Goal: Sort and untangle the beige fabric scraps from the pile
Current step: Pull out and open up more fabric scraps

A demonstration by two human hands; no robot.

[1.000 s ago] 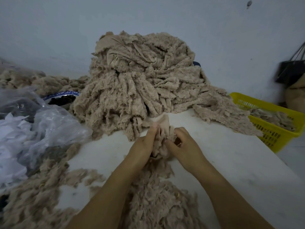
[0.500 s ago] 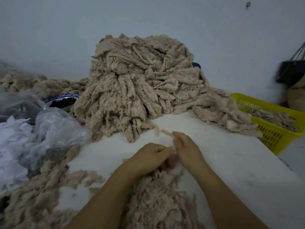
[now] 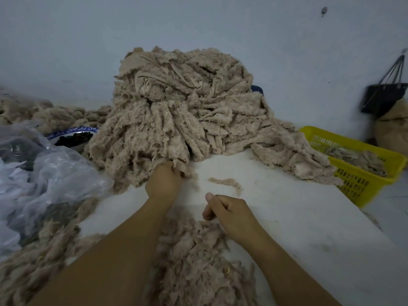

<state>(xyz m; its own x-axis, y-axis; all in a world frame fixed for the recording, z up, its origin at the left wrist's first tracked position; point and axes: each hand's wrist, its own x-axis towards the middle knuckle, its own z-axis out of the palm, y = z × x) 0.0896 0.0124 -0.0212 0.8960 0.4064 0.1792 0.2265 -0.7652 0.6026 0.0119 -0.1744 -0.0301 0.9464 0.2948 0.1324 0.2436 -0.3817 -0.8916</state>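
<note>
Left hand (image 3: 164,184) has reached forward to grip a scrap (image 3: 185,170) at the pile's (image 3: 183,111) foot, mid-tabletop (image 3: 287,217); right hand (image 3: 229,214), fingers curled on nothing, rests at the near-edge heap (image 3: 198,261).

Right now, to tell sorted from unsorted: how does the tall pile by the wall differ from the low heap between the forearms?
The tall pile rises high against the wall; the low heap lies flat at the near edge. The tall pile hangs in long strips; the low heap is short ragged bits. The left hand grips a strip at the tall pile's foot; the right hand rests by the low heap. Both are beige fabric.
</note>
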